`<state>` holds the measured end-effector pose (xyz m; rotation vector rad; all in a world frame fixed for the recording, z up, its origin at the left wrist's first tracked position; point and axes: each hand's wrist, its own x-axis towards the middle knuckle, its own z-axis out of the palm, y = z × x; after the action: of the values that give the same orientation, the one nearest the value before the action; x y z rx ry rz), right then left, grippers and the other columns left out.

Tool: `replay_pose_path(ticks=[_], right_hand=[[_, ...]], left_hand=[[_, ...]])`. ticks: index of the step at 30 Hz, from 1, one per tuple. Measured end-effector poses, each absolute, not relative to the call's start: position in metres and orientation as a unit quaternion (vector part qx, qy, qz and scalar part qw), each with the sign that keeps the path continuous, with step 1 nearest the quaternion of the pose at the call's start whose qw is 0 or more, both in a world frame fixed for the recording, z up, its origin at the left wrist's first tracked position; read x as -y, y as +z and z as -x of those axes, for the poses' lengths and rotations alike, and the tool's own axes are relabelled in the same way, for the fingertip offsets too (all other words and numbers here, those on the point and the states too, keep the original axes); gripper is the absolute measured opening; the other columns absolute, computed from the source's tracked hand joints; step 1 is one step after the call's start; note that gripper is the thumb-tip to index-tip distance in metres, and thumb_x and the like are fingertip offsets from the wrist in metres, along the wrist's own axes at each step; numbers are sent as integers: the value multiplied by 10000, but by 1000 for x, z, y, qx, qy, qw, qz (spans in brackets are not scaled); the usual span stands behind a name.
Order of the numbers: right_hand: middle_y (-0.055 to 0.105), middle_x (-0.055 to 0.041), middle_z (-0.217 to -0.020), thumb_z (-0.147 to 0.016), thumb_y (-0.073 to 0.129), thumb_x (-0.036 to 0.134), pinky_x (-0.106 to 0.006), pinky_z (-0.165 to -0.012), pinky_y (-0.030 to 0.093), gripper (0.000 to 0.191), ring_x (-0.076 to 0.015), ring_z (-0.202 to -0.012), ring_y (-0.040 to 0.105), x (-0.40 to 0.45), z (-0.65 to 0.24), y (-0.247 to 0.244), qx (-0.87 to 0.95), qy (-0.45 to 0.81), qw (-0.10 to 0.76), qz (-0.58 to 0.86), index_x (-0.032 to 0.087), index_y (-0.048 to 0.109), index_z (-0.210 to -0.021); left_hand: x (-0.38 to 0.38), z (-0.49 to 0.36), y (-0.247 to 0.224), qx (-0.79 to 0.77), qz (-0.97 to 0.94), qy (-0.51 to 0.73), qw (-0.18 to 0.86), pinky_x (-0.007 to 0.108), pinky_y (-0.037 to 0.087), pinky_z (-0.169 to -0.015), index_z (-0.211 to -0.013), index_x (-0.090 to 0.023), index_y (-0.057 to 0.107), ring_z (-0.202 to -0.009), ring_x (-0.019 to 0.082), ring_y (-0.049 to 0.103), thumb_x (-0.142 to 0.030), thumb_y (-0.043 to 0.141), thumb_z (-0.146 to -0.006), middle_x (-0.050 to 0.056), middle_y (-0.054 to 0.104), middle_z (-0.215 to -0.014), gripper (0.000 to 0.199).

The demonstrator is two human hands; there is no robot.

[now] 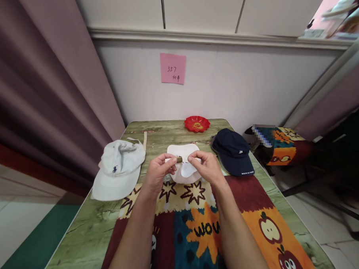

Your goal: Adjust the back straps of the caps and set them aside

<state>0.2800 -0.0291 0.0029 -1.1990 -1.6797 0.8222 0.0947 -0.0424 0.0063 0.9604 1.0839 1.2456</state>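
A white cap (185,172) lies at the middle of the table, its back strap with a small brass-coloured buckle (179,159) between my hands. My left hand (161,167) pinches the strap at the buckle's left side. With thumb and forefinger, my right hand (206,165) grips the strap's right part. A pale cap (118,169) with a dark logo rests to the left, its strap sticking up. On the right sits a navy cap (234,150), brim toward the front right.
A red scalloped dish (197,124) stands near the table's back edge. A colourful printed cloth (193,230) covers the front part of the green wood-patterned table (77,229). A pink note (173,68) is on the wall behind. Curtains hang on both sides.
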Motion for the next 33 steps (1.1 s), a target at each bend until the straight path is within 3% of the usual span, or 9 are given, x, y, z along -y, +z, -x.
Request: replay_pose_path(ticks=[5,9,12,15,19,24,29,31,33], right_hand=[[695,-17,-737,-902,539,425,-254,-641,413,333,-162,-679,596,28,-281,2,690,324,443,472,177,744,-813],[741,-61,-876,-988,366,487,-284,-766,456,485,-200,-849,665,27,-290,3,655,316,490,480,181,743,-995],[748,-79,-901,-997,337,503,-300,-820,463,514,-207,-892,676,28,-295,7,652,319,498,474,172,731,-985],[750,-62,-922,-959,451,491,-319,-853,457,410,-212,-892,674,31,-293,12,683,315,457,475,193,729,-911],[760,-13,-947,-855,655,424,-402,-1025,352,212,-213,-903,677,35,-282,14,724,299,388,486,233,731,-905],[768,-13,-981,-869,650,386,-414,-1056,299,164,-211,-930,673,36,-269,10,745,283,364,482,252,738,-903],[774,2,-926,-890,620,343,-336,-890,390,150,-201,-872,658,37,-264,9,739,262,371,497,267,750,-886],[775,4,-909,-885,624,328,-327,-862,393,145,-198,-847,652,38,-264,10,738,259,374,498,266,755,-877],[775,3,-905,-881,623,315,-324,-851,393,145,-194,-824,647,38,-265,11,738,258,377,497,263,758,-874]], left_hand=[[41,-94,3,-475,-409,539,563,205,420,-520,-776,-137,665,-494,94,533,-341,830,-618,-3,623,-548,306],[39,-89,1,-477,-399,553,554,209,420,-523,-785,-143,667,-486,91,525,-329,825,-630,-13,617,-548,290],[38,-88,1,-480,-400,549,555,211,416,-525,-794,-143,669,-482,92,523,-329,823,-633,-11,619,-545,290],[38,-89,1,-478,-408,543,558,214,412,-532,-787,-142,670,-490,95,524,-337,821,-633,-9,617,-544,291],[40,-91,2,-475,-420,535,559,210,400,-535,-777,-142,668,-502,96,524,-348,812,-644,-4,619,-551,285],[40,-93,1,-475,-473,523,526,222,407,-539,-768,-153,682,-518,104,507,-351,797,-667,-9,600,-570,250],[38,-92,-1,-482,-566,538,397,216,425,-589,-758,-174,710,-706,138,558,-321,772,-708,47,647,-847,168],[39,-92,0,-483,-587,542,359,213,443,-612,-855,-192,732,-788,154,575,-300,773,-706,71,637,-1029,188],[40,-91,3,-479,-590,530,377,217,457,-598,-1045,-225,721,-762,145,576,-303,761,-722,80,618,-1140,335]])
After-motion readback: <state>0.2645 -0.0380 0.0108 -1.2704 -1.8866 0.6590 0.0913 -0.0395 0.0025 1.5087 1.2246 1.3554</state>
